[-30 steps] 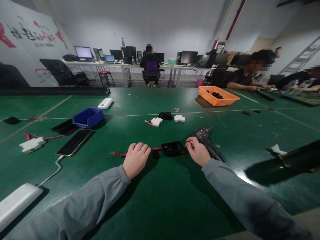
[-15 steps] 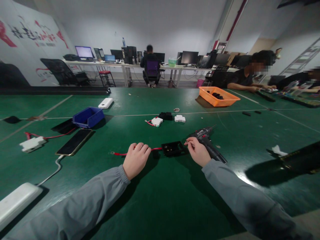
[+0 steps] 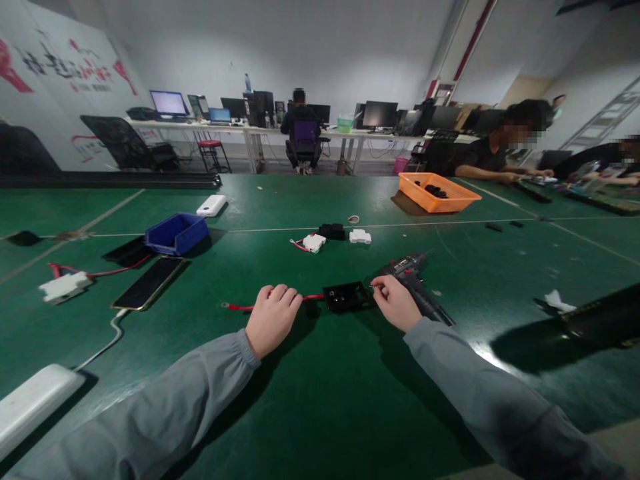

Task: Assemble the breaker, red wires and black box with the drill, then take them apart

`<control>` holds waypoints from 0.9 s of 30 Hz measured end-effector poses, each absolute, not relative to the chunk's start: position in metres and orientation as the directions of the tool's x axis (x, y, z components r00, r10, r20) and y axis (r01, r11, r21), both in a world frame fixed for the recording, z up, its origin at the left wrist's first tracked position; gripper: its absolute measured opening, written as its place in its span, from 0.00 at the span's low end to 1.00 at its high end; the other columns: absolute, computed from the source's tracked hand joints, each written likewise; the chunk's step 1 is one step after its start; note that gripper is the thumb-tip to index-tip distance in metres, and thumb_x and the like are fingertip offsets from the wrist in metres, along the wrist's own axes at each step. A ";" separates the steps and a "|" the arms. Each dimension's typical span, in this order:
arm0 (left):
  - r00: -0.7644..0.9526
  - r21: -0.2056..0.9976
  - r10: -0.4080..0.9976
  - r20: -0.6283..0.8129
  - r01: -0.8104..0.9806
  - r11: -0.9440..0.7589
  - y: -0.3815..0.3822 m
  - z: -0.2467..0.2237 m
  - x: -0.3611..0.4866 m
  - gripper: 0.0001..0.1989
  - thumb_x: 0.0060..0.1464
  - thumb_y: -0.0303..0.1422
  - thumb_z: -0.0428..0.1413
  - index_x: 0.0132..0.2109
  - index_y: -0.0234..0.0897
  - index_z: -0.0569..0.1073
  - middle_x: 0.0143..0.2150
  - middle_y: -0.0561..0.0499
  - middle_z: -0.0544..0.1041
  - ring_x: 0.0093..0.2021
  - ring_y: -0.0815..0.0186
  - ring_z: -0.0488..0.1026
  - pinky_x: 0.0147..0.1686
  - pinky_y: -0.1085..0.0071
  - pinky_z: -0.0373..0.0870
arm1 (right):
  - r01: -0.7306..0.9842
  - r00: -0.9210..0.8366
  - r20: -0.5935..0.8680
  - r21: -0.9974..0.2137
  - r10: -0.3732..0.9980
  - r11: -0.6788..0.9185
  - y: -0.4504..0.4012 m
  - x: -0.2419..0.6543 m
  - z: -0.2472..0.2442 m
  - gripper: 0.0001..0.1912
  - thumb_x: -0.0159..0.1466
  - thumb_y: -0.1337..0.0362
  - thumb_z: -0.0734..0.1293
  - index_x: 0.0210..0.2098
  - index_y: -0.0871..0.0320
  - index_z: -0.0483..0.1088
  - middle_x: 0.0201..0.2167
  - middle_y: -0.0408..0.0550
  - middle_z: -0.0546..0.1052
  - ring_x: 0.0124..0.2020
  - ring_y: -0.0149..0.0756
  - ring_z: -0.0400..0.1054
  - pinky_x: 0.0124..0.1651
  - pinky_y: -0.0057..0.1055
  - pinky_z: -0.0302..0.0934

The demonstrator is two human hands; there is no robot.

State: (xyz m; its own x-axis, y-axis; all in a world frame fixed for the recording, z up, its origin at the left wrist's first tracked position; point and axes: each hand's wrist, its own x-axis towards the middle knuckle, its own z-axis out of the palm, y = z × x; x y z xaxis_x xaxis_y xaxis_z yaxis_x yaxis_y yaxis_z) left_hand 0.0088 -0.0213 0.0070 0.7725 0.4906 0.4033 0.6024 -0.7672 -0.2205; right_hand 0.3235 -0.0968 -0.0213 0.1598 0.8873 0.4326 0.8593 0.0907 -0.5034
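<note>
My left hand (image 3: pixel 273 320) is closed around a red cable (image 3: pixel 241 309) with a ring terminal at its left end. The cable's other end runs into a small open black plastic box (image 3: pixel 346 307) with metal contacts inside, lying on the table. By the right end of that box my right hand (image 3: pixel 399 305) pinches a tiny piece between thumb and fingers, too small to make out. A black cordless drill (image 3: pixel 411 279) lies just behind and beside the right hand.
On the green table (image 3: pixel 310 407) are white modules (image 3: pixel 314 244), a black block (image 3: pixel 332 231), a blue bin (image 3: pixel 177 235), a phone (image 3: pixel 149 285) and a white power strip (image 3: pixel 37 407). Farther off is an orange basket (image 3: pixel 440 193). A black cylinder (image 3: pixel 605 319) lies right. People sit beyond.
</note>
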 end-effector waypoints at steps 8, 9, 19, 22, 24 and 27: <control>0.774 -0.222 0.498 0.391 0.605 -0.765 -0.022 0.007 0.009 0.09 0.61 0.25 0.49 0.45 0.39 0.72 0.43 0.45 0.75 0.47 0.55 0.68 0.45 0.56 0.60 | 0.839 0.193 0.388 -0.541 0.901 0.053 -0.097 0.323 -0.025 0.06 0.62 0.66 0.62 0.39 0.56 0.69 0.30 0.44 0.72 0.23 0.31 0.62 0.32 0.32 0.61; 0.774 -0.222 0.497 0.392 0.604 -0.765 -0.022 0.008 0.009 0.09 0.61 0.25 0.49 0.45 0.39 0.72 0.43 0.45 0.75 0.47 0.55 0.68 0.45 0.56 0.60 | 0.836 0.199 0.383 -0.547 0.902 0.048 -0.097 0.323 -0.025 0.06 0.62 0.65 0.62 0.39 0.56 0.69 0.29 0.43 0.72 0.23 0.31 0.62 0.32 0.32 0.60; 0.769 -0.223 0.489 0.411 0.605 -0.764 -0.021 0.006 0.007 0.08 0.61 0.25 0.49 0.44 0.38 0.72 0.42 0.45 0.75 0.45 0.56 0.68 0.45 0.56 0.61 | 0.825 0.203 0.394 -0.562 0.896 0.060 -0.099 0.323 -0.002 0.08 0.65 0.62 0.62 0.42 0.57 0.67 0.29 0.43 0.73 0.21 0.30 0.62 0.29 0.30 0.60; 0.767 -0.220 0.481 0.425 0.603 -0.767 -0.020 0.004 0.006 0.07 0.61 0.26 0.50 0.43 0.37 0.72 0.41 0.45 0.74 0.44 0.56 0.68 0.45 0.56 0.61 | 0.839 0.104 0.375 -0.531 0.921 0.121 -0.099 0.310 0.018 0.08 0.66 0.62 0.62 0.44 0.57 0.66 0.29 0.44 0.73 0.22 0.30 0.63 0.28 0.28 0.59; 0.762 -0.213 0.481 0.434 0.605 -0.767 -0.020 0.003 0.006 0.06 0.61 0.27 0.51 0.43 0.37 0.72 0.40 0.46 0.74 0.43 0.57 0.67 0.45 0.56 0.60 | 0.862 -0.010 0.344 -0.474 0.939 0.183 -0.095 0.296 0.032 0.08 0.66 0.64 0.62 0.44 0.58 0.66 0.31 0.44 0.73 0.23 0.29 0.63 0.29 0.28 0.59; 0.755 -0.204 0.485 0.441 0.611 -0.765 -0.019 0.003 0.005 0.05 0.61 0.27 0.51 0.43 0.37 0.71 0.40 0.46 0.74 0.43 0.57 0.67 0.45 0.56 0.60 | 0.895 -0.208 0.270 -0.335 0.940 0.294 -0.084 0.275 0.050 0.09 0.66 0.66 0.62 0.46 0.58 0.66 0.35 0.45 0.74 0.25 0.29 0.65 0.32 0.28 0.60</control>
